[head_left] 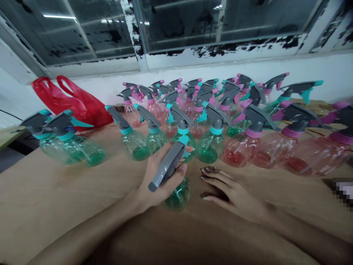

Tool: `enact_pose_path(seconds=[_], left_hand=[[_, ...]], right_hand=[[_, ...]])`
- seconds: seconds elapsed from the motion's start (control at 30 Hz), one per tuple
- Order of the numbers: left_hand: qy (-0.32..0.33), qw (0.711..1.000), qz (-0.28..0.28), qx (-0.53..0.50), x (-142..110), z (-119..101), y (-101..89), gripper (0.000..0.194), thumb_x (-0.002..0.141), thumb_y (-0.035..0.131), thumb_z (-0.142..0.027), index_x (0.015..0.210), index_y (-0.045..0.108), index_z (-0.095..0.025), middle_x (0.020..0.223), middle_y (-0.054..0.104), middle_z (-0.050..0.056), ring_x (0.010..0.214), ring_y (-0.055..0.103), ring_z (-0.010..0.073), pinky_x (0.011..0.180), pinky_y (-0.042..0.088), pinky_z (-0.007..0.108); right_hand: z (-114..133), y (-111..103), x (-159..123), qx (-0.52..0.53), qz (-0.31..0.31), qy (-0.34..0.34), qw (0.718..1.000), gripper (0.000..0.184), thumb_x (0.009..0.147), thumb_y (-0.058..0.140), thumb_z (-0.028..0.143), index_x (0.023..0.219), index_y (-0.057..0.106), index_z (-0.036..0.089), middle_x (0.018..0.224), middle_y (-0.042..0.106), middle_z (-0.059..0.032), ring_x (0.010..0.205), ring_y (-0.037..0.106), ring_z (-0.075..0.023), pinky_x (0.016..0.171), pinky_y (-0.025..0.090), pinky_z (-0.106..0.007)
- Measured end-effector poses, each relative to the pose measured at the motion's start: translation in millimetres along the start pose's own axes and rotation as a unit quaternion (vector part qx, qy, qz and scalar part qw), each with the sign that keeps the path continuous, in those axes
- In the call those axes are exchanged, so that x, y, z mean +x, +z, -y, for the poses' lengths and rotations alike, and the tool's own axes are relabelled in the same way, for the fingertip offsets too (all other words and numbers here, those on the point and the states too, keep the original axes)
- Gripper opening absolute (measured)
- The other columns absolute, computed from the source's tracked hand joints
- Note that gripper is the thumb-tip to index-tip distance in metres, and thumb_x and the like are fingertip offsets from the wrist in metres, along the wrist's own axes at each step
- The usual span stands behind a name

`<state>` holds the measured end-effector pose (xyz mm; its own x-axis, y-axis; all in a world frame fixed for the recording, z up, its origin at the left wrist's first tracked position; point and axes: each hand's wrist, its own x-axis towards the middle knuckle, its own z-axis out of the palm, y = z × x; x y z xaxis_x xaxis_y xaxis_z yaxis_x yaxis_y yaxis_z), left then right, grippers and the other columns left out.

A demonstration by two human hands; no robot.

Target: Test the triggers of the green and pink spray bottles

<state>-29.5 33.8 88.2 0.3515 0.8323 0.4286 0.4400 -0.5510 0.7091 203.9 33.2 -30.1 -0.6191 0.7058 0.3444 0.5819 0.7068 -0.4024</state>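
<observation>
My left hand [160, 176] is wrapped round the neck of a green spray bottle [178, 197] with a grey head and a turquoise nozzle. That bottle is on the table in front of me, its neck hidden by my fingers. To its right, my right hand [231, 191] rests on the tabletop with fingers stretched out, touching no bottle. Just beyond my hands is a row of similar bottles, including a green spray bottle [211, 147] with a turquoise collar and a pink spray bottle [242, 147] with a pink collar.
Several more pink and green bottles crowd the back of the wooden table [82, 198] by the wall. Two green bottles [74, 147] stand at the left, before a red plastic bag [74, 99]. A window [220, 25] with peeling paint is behind.
</observation>
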Motion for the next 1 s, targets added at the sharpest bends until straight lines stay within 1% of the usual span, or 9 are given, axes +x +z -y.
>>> enact_pose_path(seconds=[0.2, 0.37, 0.53, 0.63, 0.77, 1.0], left_hand=[[-0.006, 1.000, 0.000, -0.009, -0.1, 0.3, 0.3, 0.031, 0.076, 0.055, -0.017, 0.107, 0.060, -0.020, 0.093, 0.062, 0.004, 0.080, 0.062, 0.0182, 0.076, 0.052, 0.031], [-0.006, 1.000, -0.006, 0.008, 0.5, 0.1, 0.6, 0.032, 0.076, 0.054, -0.017, 0.107, 0.060, -0.019, 0.087, 0.063, 0.003, 0.076, 0.062, 0.0183, 0.071, 0.052, 0.030], [-0.002, 1.000, -0.004, 0.003, 0.5, 0.9, 0.4, 0.031, 0.078, 0.054, -0.019, 0.109, 0.059, -0.019, 0.086, 0.063, 0.003, 0.070, 0.060, 0.0160, 0.073, 0.053, 0.030], [-0.009, 1.000, -0.005, -0.014, -0.1, 0.5, 0.2, 0.031, 0.076, 0.055, -0.017, 0.107, 0.059, -0.018, 0.087, 0.063, 0.003, 0.070, 0.060, 0.0159, 0.075, 0.053, 0.030], [-0.018, 1.000, -0.004, -0.016, -0.2, -0.6, 0.1, 0.031, 0.076, 0.055, -0.017, 0.106, 0.059, -0.019, 0.087, 0.062, 0.003, 0.070, 0.060, 0.0162, 0.074, 0.053, 0.030], [0.000, 1.000, -0.009, -0.014, 1.5, -0.8, 1.7, 0.030, 0.078, 0.054, -0.019, 0.107, 0.061, -0.018, 0.085, 0.061, 0.002, 0.066, 0.058, 0.0148, 0.075, 0.054, 0.029]], right_hand=[[0.9, -0.4, 0.1, -0.004, 0.001, 0.004, 1.000, 0.046, 0.089, 0.055, 0.041, 0.130, 0.051, 0.021, 0.133, 0.056, -0.0091, 0.127, 0.047, -0.0243, 0.104, 0.043, -0.046], [-0.2, 0.7, -0.2, 0.000, -0.013, -0.003, 1.000, 0.046, 0.088, 0.056, 0.041, 0.130, 0.051, 0.022, 0.132, 0.057, -0.0085, 0.127, 0.048, -0.0250, 0.102, 0.045, -0.047], [-0.2, 0.8, -0.2, -0.014, 0.000, -0.002, 1.000, 0.047, 0.089, 0.055, 0.041, 0.130, 0.050, 0.020, 0.133, 0.056, -0.0091, 0.128, 0.046, -0.0240, 0.105, 0.042, -0.046], [-0.8, 1.3, -0.5, -0.019, 0.008, -0.001, 1.000, 0.048, 0.089, 0.054, 0.042, 0.130, 0.050, 0.020, 0.135, 0.055, -0.0091, 0.129, 0.045, -0.0236, 0.105, 0.042, -0.046], [-0.9, 0.9, -0.4, -0.002, -0.005, -0.001, 1.000, 0.048, 0.088, 0.056, 0.042, 0.131, 0.050, 0.021, 0.133, 0.056, -0.0088, 0.128, 0.046, -0.0245, 0.103, 0.044, -0.046], [0.7, -0.4, 0.0, 0.007, -0.003, 0.006, 1.000, 0.047, 0.088, 0.055, 0.041, 0.131, 0.050, 0.023, 0.133, 0.056, -0.0088, 0.127, 0.047, -0.0254, 0.103, 0.044, -0.048]])
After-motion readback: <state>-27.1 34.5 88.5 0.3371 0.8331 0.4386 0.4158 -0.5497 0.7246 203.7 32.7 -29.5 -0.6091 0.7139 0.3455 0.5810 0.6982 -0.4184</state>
